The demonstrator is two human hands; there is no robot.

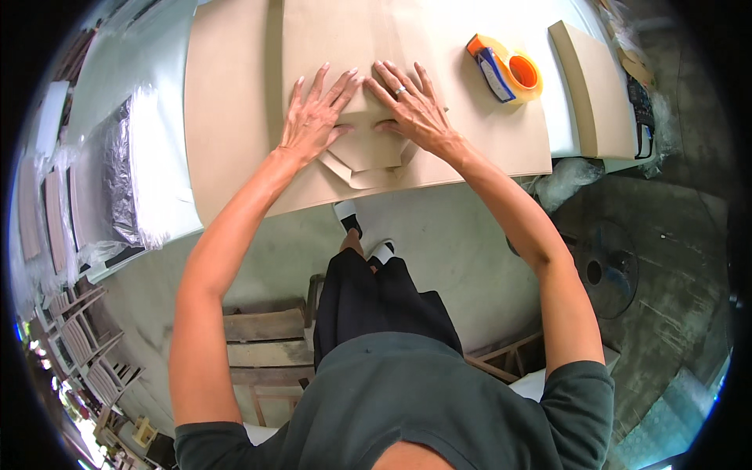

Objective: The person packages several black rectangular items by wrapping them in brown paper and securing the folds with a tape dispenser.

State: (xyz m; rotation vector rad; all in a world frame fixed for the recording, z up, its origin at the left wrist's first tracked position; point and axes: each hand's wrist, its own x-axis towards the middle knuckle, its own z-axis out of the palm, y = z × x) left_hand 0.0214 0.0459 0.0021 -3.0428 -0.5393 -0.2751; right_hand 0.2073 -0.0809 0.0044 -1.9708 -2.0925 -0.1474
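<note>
— Where did we have our hands at that moment?

— We had both of them flat on the brown kraft-paper parcel (364,117), which lay on the big sheet of brown wrapping paper (227,117) spread over the pale worktable (160,168). Our left hand (313,117) was open, fingers fanned out and pointing to the far side, palm pressing down on the left part of the parcel. Our right hand (411,110) was open too, fingers spread, with a silver ring on one finger, pressing on the right part. The fingertips of the two hands nearly met at the far end.

— And the parcel itself?

— It sat close to the near edge of the table, in the middle of the sheet. Below our palms we saw a folded flap of paper (364,164) tapering toward the near edge, tucked between our wrists.

— What else did we have around?

— To the right and a little farther, an orange and blue tape dispenser with a roll of clear tape (505,74) lay on the paper, apart from our right hand. Farther right lay a flat tan board (599,94). On the left of the table lay a crinkled silver foil sheet in clear plastic (121,168). Below the table edge we saw our black trousers (376,301) and wooden pallets (262,337) on the floor.
</note>
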